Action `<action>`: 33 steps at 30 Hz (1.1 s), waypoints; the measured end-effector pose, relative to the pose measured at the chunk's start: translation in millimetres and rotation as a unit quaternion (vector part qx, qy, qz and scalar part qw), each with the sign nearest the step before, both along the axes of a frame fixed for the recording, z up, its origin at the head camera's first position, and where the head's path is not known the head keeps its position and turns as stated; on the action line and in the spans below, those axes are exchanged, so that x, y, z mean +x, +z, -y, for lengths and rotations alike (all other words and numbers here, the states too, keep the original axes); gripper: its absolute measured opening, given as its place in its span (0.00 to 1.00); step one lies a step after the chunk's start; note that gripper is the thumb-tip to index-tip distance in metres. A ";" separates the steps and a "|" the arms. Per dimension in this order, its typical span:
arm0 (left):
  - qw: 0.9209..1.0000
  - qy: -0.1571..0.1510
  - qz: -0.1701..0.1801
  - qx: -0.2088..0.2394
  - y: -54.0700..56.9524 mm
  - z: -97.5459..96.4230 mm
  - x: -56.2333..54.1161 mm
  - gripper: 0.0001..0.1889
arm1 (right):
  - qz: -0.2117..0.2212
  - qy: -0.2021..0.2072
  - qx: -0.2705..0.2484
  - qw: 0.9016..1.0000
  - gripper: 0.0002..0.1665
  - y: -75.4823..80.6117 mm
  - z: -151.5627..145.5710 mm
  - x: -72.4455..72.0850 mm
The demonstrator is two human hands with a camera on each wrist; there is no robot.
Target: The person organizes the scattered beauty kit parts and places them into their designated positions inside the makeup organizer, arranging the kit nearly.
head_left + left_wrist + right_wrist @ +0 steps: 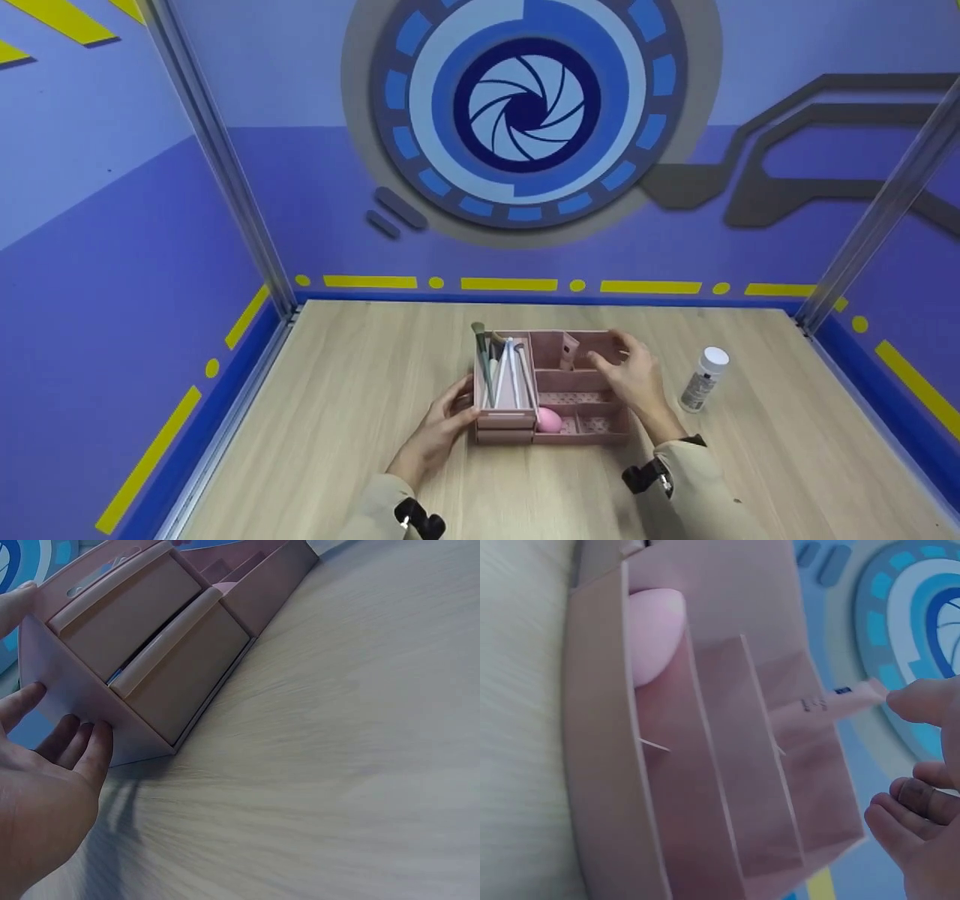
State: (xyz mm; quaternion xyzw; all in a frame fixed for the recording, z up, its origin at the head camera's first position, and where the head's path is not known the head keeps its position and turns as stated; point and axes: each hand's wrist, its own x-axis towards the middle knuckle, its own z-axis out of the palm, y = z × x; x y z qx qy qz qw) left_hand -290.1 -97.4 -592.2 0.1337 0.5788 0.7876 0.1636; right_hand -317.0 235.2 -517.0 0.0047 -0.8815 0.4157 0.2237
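A pink makeup organizer with two drawer fronts stands on the table. My left hand rests its fingertips against the organizer's left side wall, the thumb at the upper edge, as the left wrist view shows. At the back right corner is my right hand, fingers spread and holding nothing. Its thumb is close to the end of a small pink squeeze tube, which leans upright in the back compartment. Several makeup brushes lie in the left top tray. A pink makeup sponge sits in the front compartment.
To the right of the organizer, a white-capped bottle stands on the wooden table. Blue printed panels with metal corner posts enclose the table at the back and sides.
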 end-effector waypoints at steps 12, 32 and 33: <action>1.000 -0.005 -0.015 0.015 0.0 0.5 -0.4 0.39 | -0.067 -0.042 -0.008 0.997 0.33 17.0 -31.7 7.6; 1.000 -0.002 -0.007 0.017 -0.8 0.3 0.9 0.41 | -0.078 -0.082 0.009 0.994 0.33 27.6 -67.3 18.8; 1.000 -0.002 -0.007 0.017 -0.7 0.2 1.2 0.41 | -0.078 -0.084 0.010 0.993 0.33 27.8 -69.1 19.4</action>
